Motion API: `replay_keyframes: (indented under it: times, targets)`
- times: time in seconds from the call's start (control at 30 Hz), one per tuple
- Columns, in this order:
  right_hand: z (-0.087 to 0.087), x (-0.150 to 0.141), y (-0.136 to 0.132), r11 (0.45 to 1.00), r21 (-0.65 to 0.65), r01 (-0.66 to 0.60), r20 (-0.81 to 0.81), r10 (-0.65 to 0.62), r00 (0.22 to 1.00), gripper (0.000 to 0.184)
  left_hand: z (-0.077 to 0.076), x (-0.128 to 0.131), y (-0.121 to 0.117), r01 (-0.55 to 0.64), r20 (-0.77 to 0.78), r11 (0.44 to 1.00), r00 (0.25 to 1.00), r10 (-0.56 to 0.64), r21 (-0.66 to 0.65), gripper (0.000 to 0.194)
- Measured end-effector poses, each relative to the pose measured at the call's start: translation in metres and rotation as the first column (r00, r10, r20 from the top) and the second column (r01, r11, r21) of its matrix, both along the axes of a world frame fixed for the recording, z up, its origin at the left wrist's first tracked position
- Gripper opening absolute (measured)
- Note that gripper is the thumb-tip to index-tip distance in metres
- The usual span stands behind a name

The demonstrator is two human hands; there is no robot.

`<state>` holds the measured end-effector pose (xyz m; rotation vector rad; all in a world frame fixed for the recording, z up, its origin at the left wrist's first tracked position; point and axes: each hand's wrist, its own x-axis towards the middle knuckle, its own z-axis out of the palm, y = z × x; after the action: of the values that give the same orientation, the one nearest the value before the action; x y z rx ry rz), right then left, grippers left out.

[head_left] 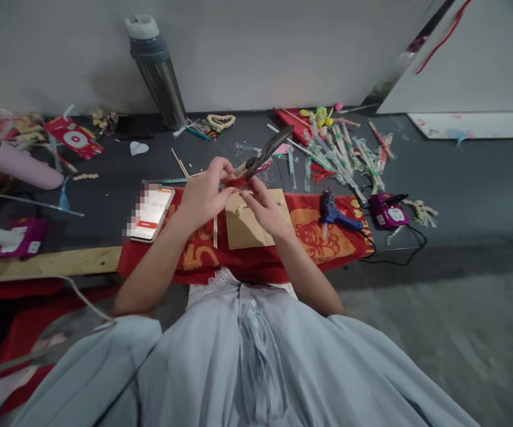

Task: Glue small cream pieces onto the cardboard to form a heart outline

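My left hand (209, 194) is closed, thumb and fingers curled together around something I cannot make out. Facing it, my right hand (264, 209) has its fingers bent in a pinch, and whatever they hold is too small to name. A dark-handled cutting tool (270, 151), like pliers or shears, slants up and away from the right fingertips; whether that hand grips it is unclear. Something red (237, 181) shows between the hands. Below them lies a square tan board (249, 236) with a small pale twisted piece on it.
A red cloth (327, 252) carries a phone (153, 214) and a blue glue gun (338, 214). Several wrapped sticks (343, 151) are heaped at the right, near a purple box (388, 210). A tall flask (161, 77) stands by the wall. Thin sticks (179, 163) lie left.
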<state>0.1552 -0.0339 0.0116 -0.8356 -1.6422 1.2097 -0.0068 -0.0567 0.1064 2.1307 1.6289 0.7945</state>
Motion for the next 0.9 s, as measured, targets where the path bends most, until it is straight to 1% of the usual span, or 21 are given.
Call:
replay_keyframes:
  times: [0.1, 0.2, 0.3, 0.4, 0.5, 0.6, 0.67, 0.73, 0.8, 0.83, 0.9]
  targets:
    - [0.004, 0.001, -0.003, 0.997, -0.025, 0.073, -0.051, -0.075, 0.996, 0.046, -0.006, 0.005, -0.003, 0.033, 0.166, 0.999, 0.986, -0.027, -0.031, 0.032]
    - [0.013, -0.002, -0.007, 0.993, -0.069, 0.097, 0.045, -0.094, 0.995, 0.033, -0.013, 0.008, -0.006, 0.065, 0.316, 0.997, 0.948, -0.048, -0.045, 0.033]
    - [0.019, -0.005, -0.010, 0.991, -0.098, 0.092, 0.131, -0.079, 0.988, 0.027, -0.019, 0.010, -0.010, 0.099, 0.495, 0.990, 0.868, -0.037, -0.099, 0.033]
    - [0.019, -0.007, -0.014, 0.990, -0.100, 0.096, 0.169, -0.078, 0.982, 0.022, -0.025, 0.009, -0.014, 0.104, 0.630, 0.980, 0.777, 0.026, -0.169, 0.033]
    - [0.013, -0.007, -0.018, 0.986, -0.102, 0.130, 0.173, -0.111, 0.979, 0.020, -0.032, 0.005, -0.019, 0.125, 0.709, 0.969, 0.702, 0.066, -0.214, 0.037]
    - [0.008, -0.006, -0.021, 0.986, -0.053, 0.155, 0.160, -0.145, 0.976, 0.019, -0.041, 0.000, -0.024, 0.160, 0.768, 0.961, 0.636, 0.076, -0.228, 0.042]
    - [0.007, -0.006, -0.023, 0.985, -0.023, 0.172, 0.183, -0.165, 0.969, 0.023, -0.047, -0.001, -0.028, 0.185, 0.809, 0.956, 0.582, 0.082, -0.230, 0.044]
    - [0.009, -0.005, -0.026, 0.982, -0.006, 0.189, 0.226, -0.183, 0.957, 0.027, -0.052, -0.001, -0.032, 0.204, 0.855, 0.947, 0.505, 0.116, -0.249, 0.047]
    - [0.013, -0.005, -0.030, 0.979, 0.016, 0.204, 0.263, -0.201, 0.944, 0.031, -0.057, -0.001, -0.036, 0.206, 0.885, 0.934, 0.429, 0.181, -0.291, 0.051]
    - [0.016, -0.005, -0.032, 0.977, 0.030, 0.211, 0.280, -0.210, 0.937, 0.033, -0.058, 0.000, -0.037, 0.201, 0.891, 0.929, 0.402, 0.212, -0.312, 0.054]
    - [0.022, -0.004, -0.036, 0.975, 0.060, 0.212, 0.302, -0.221, 0.927, 0.036, -0.061, 0.000, -0.040, 0.187, 0.896, 0.924, 0.369, 0.247, -0.332, 0.055]
